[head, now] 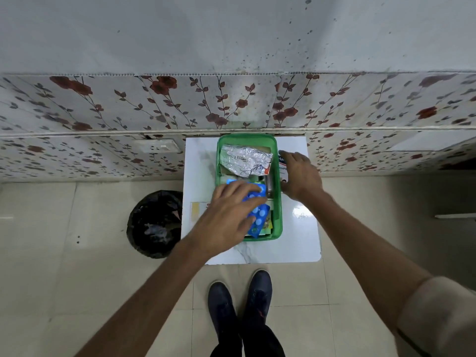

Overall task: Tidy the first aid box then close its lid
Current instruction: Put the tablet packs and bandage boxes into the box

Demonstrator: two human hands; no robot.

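A green first aid box (pixel 277 210) stands open on a small white table (pixel 304 233). Crumpled silver foil packaging (pixel 244 159) fills its far half. Blue blister packs (pixel 260 213) lie in its near half. My left hand (pixel 226 217) rests over the box's near left side, its fingers spread on the blue blister packs. My right hand (pixel 300 175) lies flat on a white and blue packet (pixel 282 167) just outside the box's right wall. No lid can be made out. The hands hide parts of the box's contents.
A bin lined with a black bag (pixel 154 224) stands on the tiled floor left of the table. A yellow and white paper (pixel 199 210) lies on the table left of the box. A flowered wall panel runs behind. My shoes (pixel 239 305) are below the table edge.
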